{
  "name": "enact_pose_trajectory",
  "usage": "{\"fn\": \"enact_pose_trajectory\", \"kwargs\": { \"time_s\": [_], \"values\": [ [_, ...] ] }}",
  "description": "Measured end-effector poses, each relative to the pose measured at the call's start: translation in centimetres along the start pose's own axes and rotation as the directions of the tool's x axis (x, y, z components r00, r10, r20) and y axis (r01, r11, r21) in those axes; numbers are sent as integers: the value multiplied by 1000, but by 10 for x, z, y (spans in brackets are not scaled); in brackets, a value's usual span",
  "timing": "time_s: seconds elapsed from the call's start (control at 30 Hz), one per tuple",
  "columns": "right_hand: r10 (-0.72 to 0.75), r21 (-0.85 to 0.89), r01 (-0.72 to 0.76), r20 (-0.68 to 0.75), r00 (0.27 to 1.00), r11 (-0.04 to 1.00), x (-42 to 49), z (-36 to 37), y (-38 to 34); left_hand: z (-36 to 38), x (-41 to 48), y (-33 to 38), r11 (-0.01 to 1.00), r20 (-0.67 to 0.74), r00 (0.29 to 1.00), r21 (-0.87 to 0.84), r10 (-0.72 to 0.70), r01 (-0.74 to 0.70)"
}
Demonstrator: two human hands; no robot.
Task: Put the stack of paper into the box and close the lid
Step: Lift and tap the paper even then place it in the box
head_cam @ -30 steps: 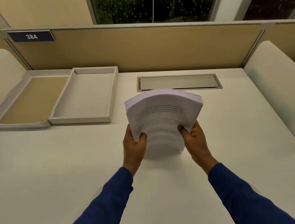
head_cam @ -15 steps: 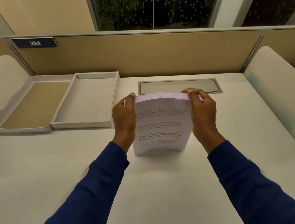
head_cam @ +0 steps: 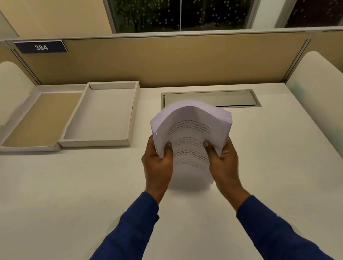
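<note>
A thick stack of printed white paper (head_cam: pixel 191 126) stands on its lower edge at the middle of the desk, its top bowed away from me. My left hand (head_cam: pixel 158 164) grips its lower left side and my right hand (head_cam: pixel 223 158) its lower right side, thumbs on the front page. The open grey box (head_cam: pixel 105 140) lies empty at the back left, apart from the paper. Its lid (head_cam: pixel 22 146) lies flat beside it on the left, brown inner face up.
A metal cable flap (head_cam: pixel 234 97) is set into the desk (head_cam: pixel 69 201) behind the paper. A beige partition (head_cam: pixel 161 66) with a "384" sign (head_cam: pixel 41 47) runs along the back. Rounded side dividers (head_cam: pixel 326 104) stand at both edges.
Both hands slid from the stack's top corners down to its lower sides. The paper, upright and straight half a second ago, now bows backward at the top.
</note>
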State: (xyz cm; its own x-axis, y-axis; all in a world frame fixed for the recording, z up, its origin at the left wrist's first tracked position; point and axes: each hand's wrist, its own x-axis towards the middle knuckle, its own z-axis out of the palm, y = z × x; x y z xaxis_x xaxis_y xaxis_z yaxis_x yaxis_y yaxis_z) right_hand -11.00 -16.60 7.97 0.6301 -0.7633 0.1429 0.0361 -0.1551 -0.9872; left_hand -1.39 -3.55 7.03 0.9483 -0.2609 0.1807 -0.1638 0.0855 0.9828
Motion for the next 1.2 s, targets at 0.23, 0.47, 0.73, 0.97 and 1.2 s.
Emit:
{"fn": "enact_pose_trajectory", "kwargs": {
  "time_s": [0.23, 0.47, 0.73, 0.97, 1.2],
  "values": [
    [-12, 2, 12, -31, 999, 1000, -23, -4, 6, 3, -29, 3, 998, 14, 999, 40, 39, -39],
    [-10, 26, 10, 4, 1000, 1000, -21, -17, 15, 5, -32, 2, 995, 12, 997, 66, 78, -79],
    [107, -54, -102, 109, 988, 993, -14, -33, 59, -10, -32, -53, 979, 5, 994, 173, -106, 104],
    [64, -149, -33, 207, 976, 988, 11, -25, 50, -23, -9, -66, 963, -23, 979, 176, -202, 203],
    [117, -224, -58, 260, 959, 973, 63, 63, 34, -82, 68, -51, 943, -54, 969, 222, -242, 248]
  ]
}}
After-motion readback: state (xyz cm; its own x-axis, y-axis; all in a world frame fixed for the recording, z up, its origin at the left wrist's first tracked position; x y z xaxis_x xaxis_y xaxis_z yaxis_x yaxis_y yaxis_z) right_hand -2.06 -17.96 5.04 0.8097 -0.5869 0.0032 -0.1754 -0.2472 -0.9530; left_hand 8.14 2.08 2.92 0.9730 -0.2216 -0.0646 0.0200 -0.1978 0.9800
